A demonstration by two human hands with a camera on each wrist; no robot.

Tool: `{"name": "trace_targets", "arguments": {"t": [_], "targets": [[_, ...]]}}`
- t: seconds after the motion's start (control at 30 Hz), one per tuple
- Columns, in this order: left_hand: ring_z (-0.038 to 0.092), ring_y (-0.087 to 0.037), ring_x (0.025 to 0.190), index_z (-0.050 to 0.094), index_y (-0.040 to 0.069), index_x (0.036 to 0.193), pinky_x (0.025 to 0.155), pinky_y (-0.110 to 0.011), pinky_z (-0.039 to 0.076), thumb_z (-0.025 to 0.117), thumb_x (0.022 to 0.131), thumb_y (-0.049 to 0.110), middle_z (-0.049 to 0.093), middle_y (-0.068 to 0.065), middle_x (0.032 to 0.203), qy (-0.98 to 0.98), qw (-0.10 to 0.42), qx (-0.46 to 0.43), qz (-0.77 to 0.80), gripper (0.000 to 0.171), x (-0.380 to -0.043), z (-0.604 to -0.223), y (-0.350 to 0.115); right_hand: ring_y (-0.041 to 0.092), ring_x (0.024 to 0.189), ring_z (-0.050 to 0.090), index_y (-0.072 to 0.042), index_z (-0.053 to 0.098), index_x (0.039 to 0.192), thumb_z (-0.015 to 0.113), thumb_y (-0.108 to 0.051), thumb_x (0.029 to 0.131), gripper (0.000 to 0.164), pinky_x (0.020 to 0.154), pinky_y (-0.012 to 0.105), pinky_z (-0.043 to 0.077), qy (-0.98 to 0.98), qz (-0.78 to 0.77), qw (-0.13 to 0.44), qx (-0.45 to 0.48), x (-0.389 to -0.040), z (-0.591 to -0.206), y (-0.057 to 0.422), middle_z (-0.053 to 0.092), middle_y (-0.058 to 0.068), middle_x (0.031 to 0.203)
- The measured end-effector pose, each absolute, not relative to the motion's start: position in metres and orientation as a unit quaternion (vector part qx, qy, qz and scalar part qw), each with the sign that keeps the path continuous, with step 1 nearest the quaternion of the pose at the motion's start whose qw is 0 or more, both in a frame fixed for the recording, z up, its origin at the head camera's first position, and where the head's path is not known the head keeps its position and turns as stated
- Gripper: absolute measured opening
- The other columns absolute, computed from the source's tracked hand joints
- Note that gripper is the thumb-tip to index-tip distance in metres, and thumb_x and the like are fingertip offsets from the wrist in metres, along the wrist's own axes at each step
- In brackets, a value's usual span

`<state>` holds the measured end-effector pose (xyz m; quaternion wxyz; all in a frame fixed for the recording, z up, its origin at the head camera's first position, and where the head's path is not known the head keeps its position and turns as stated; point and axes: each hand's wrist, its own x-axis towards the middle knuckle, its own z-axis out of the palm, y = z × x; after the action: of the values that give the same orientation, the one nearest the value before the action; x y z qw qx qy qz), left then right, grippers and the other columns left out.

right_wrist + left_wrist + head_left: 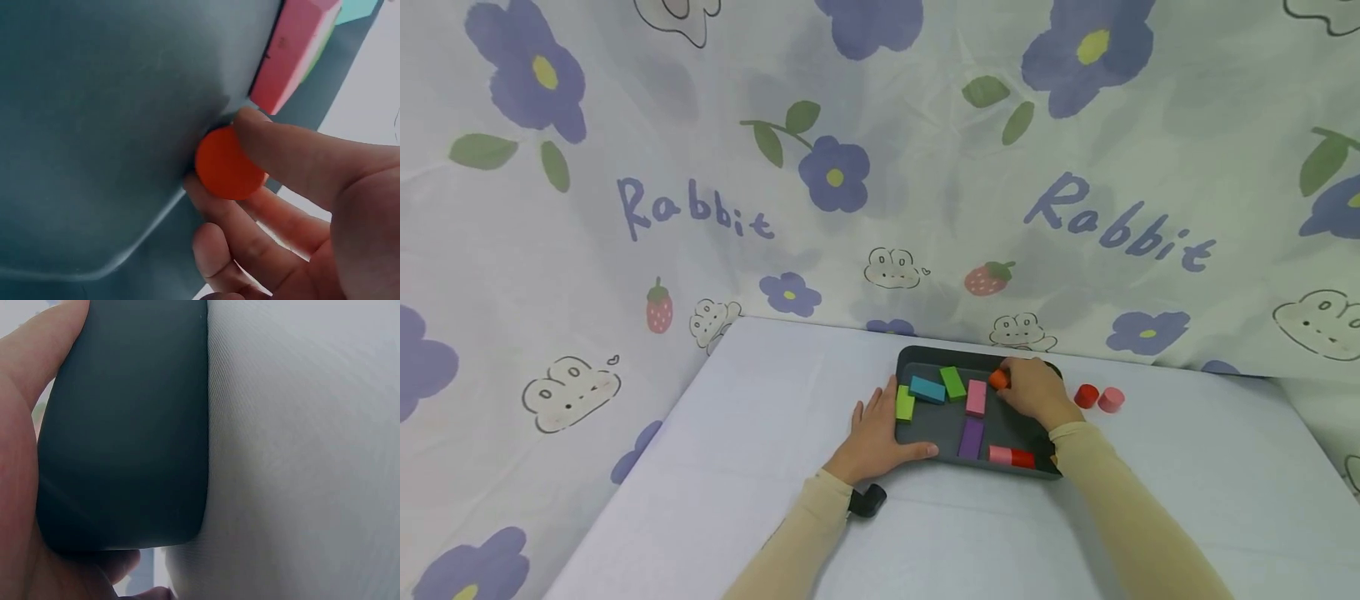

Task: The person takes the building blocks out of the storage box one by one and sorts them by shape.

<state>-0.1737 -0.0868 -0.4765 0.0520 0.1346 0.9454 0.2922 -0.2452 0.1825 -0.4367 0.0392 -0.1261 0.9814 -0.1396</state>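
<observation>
My right hand (1036, 392) is at the back right of a dark grey tray (925, 437), pinching an orange cylinder block (228, 164) between thumb and fingers. In the right wrist view its round end faces the camera, close to the tray floor. My left hand (876, 437) rests against the tray's front left corner, fingers stretched along the left side and thumb at the front rim. Inside the tray lie a blue block (927, 390), two green blocks (953, 383), a pink block (976, 398), a purple block (972, 438), and a pink (999, 454) and a red cylinder (1022, 458).
A red cylinder (1086, 396) and a pink cylinder (1111, 400) stand on the white table (760, 433), right of the tray. Something black (868, 501) shows by the left wrist. Behind the table hangs a patterned cloth (910, 208).
</observation>
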Motion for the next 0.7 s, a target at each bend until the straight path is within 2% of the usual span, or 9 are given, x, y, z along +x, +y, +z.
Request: {"name": "trace_targets", "arguments": {"t": [0.2,0.37,0.57,0.7], "targets": [[0.011,-0.032,0.14,0.001,0.006,0.149,0.108,-0.058,0.004,0.062,0.067,0.072,0.011,-0.008,0.155,0.943,0.048,0.14,0.297,0.122,-0.172,-0.475,-0.086,0.024,0.072,0.052,-0.004,0.059,0.121,0.069,-0.021,0.081,0.044,0.072,0.041,0.049,0.982,-0.134,0.035,-0.131,-0.241,-0.434,0.181,0.065,0.012,0.096],[0.01,-0.03,0.14,-0.001,0.007,0.149,0.108,-0.056,0.003,0.058,0.065,0.078,0.01,-0.007,0.155,0.945,0.053,0.137,0.292,0.124,-0.173,-0.475,-0.087,0.025,0.075,0.052,-0.003,0.059,0.119,0.069,-0.022,0.081,0.043,0.072,0.042,0.049,0.983,-0.145,0.031,-0.11,-0.237,-0.432,0.183,0.064,0.011,0.092],[0.01,-0.029,0.141,-0.001,0.008,0.149,0.109,-0.055,0.002,0.054,0.064,0.082,0.009,-0.005,0.155,0.947,0.053,0.135,0.285,0.125,-0.174,-0.478,-0.087,0.023,0.069,0.05,-0.001,0.058,0.116,0.067,-0.02,0.08,0.041,0.062,0.035,0.045,0.979,-0.172,0.019,-0.108,-0.232,-0.429,0.19,0.06,0.008,0.081],[0.01,-0.03,0.14,-0.001,0.008,0.149,0.109,-0.056,0.003,0.054,0.064,0.082,0.009,-0.005,0.155,0.948,0.052,0.134,0.285,0.125,-0.174,-0.478,-0.087,0.023,0.068,0.051,-0.001,0.057,0.114,0.067,-0.018,0.08,0.039,0.061,0.035,0.045,0.976,-0.193,0.014,-0.102,-0.229,-0.426,0.197,0.061,0.01,0.082]]}}
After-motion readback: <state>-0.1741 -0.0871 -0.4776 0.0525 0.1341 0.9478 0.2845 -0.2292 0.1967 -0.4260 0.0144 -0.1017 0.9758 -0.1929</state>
